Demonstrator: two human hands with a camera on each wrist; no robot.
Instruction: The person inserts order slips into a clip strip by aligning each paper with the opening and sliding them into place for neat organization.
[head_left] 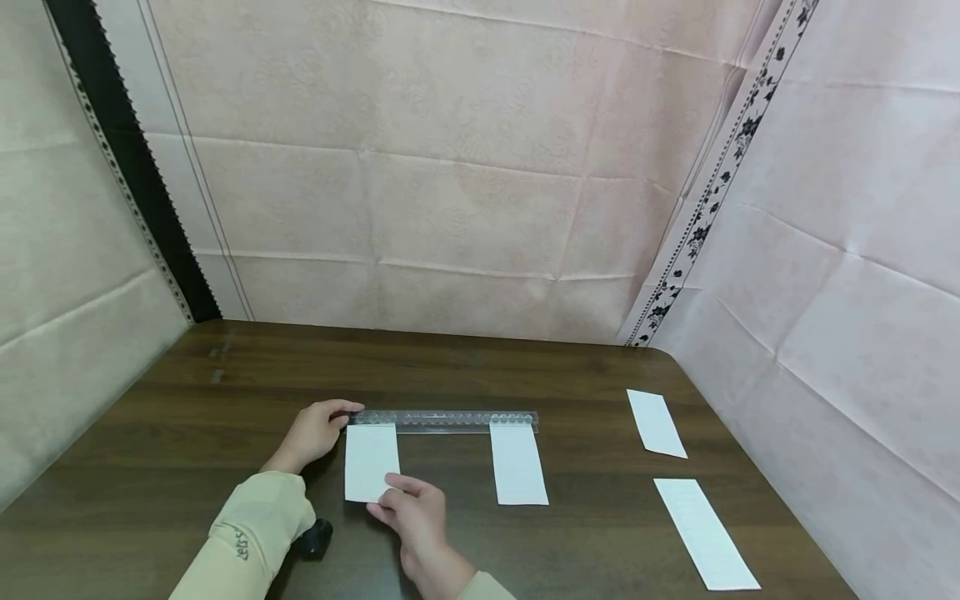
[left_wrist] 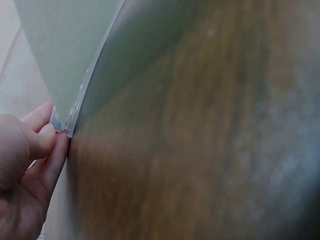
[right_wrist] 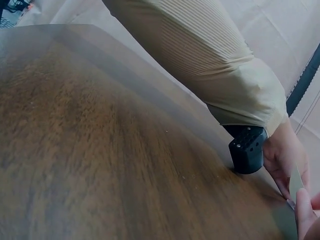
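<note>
A clear plastic ruler (head_left: 444, 422) with a row of round patterns lies crosswise on the brown table. My left hand (head_left: 313, 433) pinches its left end between thumb and fingers; the left wrist view shows that grip close up on the clear strip (left_wrist: 82, 97). Below the ruler's left part, a white paper strip (head_left: 367, 462) has its top edge along the ruler. My right hand (head_left: 416, 512) pinches this strip near its lower right corner. Another white paper strip (head_left: 519, 467) hangs down from the ruler's right part, its top overlapping the ruler in the head view.
To the right lie a short white paper piece (head_left: 657, 423) and a longer one (head_left: 707, 533), both slanted. A black wrist device (head_left: 315, 540) sits under my left sleeve. Pale cloth walls (head_left: 450, 167) enclose the table (head_left: 187, 467) at the back and both sides.
</note>
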